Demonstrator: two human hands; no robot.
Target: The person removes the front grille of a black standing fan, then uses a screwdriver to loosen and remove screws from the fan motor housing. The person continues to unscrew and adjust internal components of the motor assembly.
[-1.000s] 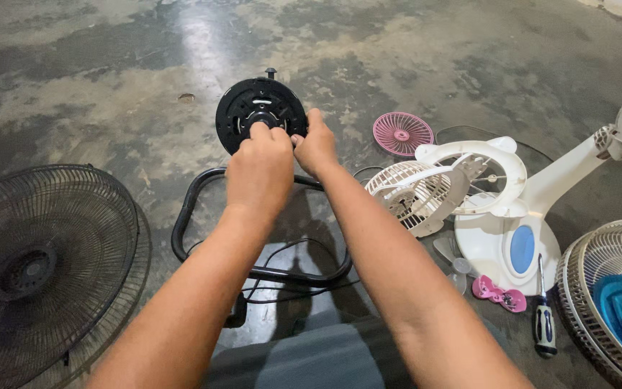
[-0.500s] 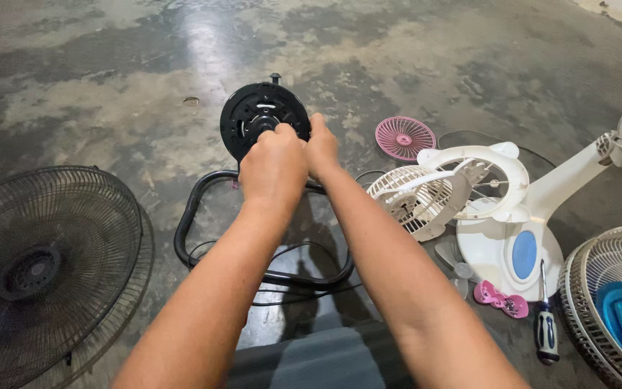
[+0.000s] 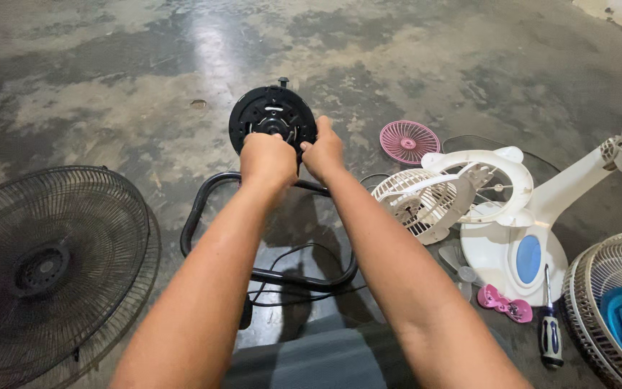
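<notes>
Concrete floor point(image 3: 109, 86); black grille point(image 3: 44, 259) lying left; white fan point(image 3: 512, 216) right; black motor point(image 3: 273, 119) upright on its stand point(image 3: 203, 209), centre. Both hands, left point(image 3: 268, 160) and right point(image 3: 323, 153), grasp its lower rim: best kept steady, grip even. Screwdriver point(image 3: 550, 333) nearby.

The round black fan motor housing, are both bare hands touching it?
Touching. The head view shows the left hand and right hand pressed against the lower edge of the round black fan motor housing.

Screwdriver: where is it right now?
In the head view the screwdriver lies on the concrete floor at lower right, untouched, between the white fan base and the white grille, beside a pink part.
</notes>
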